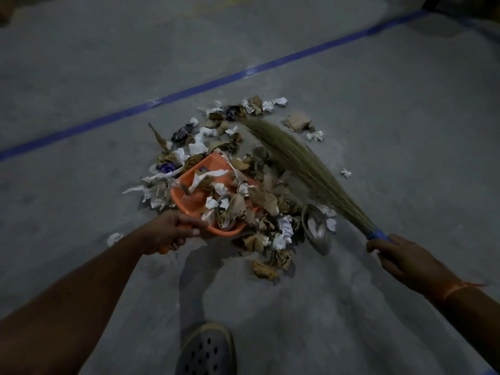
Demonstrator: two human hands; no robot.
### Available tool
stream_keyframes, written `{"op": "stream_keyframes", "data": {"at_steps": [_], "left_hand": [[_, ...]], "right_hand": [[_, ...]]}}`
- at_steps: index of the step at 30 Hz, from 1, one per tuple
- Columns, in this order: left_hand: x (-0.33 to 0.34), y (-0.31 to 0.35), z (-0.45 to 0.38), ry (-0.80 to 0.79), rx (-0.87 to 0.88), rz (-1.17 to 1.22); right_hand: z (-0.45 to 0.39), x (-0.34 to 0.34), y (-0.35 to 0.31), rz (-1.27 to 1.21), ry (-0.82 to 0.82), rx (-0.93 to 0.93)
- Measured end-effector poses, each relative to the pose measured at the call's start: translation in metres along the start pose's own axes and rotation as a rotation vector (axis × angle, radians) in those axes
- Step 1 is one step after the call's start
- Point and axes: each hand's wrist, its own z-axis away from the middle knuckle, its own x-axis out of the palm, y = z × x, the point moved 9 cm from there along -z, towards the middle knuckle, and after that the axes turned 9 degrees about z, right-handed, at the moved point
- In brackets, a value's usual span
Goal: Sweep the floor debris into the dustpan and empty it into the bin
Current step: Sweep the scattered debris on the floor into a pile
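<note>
An orange dustpan [194,197] lies on the grey floor in the middle of a heap of debris [270,201]: crumpled white paper, brown scraps and dark wrappers. Some of the litter sits inside the pan. My left hand [170,231] grips the dustpan's orange handle at its near edge. A grass broom [297,161] slants across the right side of the heap, its bristle tips reaching the far end. My right hand [405,261] holds the broom's blue-wrapped handle. No bin is in view.
A blue tape line [216,79] crosses the floor diagonally behind the heap. Stray white scraps [346,173] and a brown cardboard piece [297,123] lie right of the broom; another scrap [113,238] lies left. My grey perforated shoe [207,350] stands at the bottom centre.
</note>
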Motion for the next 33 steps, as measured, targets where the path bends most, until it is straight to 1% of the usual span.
{"op": "stream_keyframes", "data": {"at_steps": [4,8,11,14,16,19,23,27,29,33], "left_hand": [[-0.010,-0.006,0.006,-0.009,0.006,-0.023],[-0.025,-0.023,0.015,-0.005,-0.023,-0.020],[-0.024,-0.033,0.027,-0.018,-0.055,0.014],[-0.017,-0.044,0.036,-0.056,-0.107,0.015],[-0.013,-0.046,0.043,-0.085,-0.119,-0.009],[-0.017,-0.052,0.058,-0.072,-0.107,-0.018],[-0.030,-0.060,0.086,-0.037,-0.087,0.000],[-0.044,-0.067,0.117,-0.031,-0.139,-0.090],[-0.053,-0.073,0.123,0.024,-0.161,-0.077],[-0.046,-0.093,0.110,-0.038,-0.118,-0.101]], "right_hand": [[0.013,0.008,0.020,-0.005,-0.048,0.105],[0.034,0.028,0.031,-0.018,-0.155,0.166],[0.044,0.040,0.018,-0.029,-0.215,0.141],[0.040,0.047,-0.002,-0.054,-0.231,0.118],[0.036,0.051,-0.021,-0.070,-0.241,0.074],[0.027,0.053,-0.044,-0.071,-0.258,-0.001],[0.018,0.036,-0.059,-0.059,-0.233,-0.026],[0.039,0.029,-0.064,-0.111,-0.207,0.014],[0.061,0.031,-0.059,-0.169,-0.121,0.050],[0.100,0.053,-0.040,-0.200,-0.058,0.124]]}}
